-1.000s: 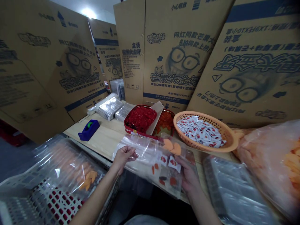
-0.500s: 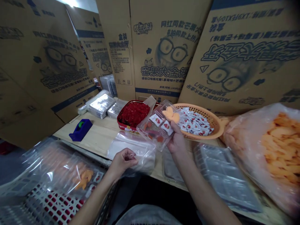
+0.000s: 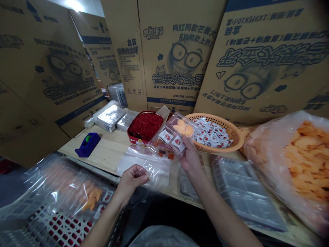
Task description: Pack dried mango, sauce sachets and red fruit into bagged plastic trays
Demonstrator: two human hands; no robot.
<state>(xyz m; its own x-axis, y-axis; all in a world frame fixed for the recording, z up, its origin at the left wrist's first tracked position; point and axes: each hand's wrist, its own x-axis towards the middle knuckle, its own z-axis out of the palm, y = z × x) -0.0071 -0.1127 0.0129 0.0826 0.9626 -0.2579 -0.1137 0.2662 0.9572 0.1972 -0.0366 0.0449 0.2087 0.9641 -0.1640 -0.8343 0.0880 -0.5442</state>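
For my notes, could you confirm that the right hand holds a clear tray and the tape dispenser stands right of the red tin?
Not quite: in the head view, the tape dispenser stands left of the red tin. The rest holds.

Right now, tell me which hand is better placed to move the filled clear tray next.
Probably the right hand: it grips the filled clear tray by its edge. The left hand is farther from it and appears occupied, pinching clear plastic film.
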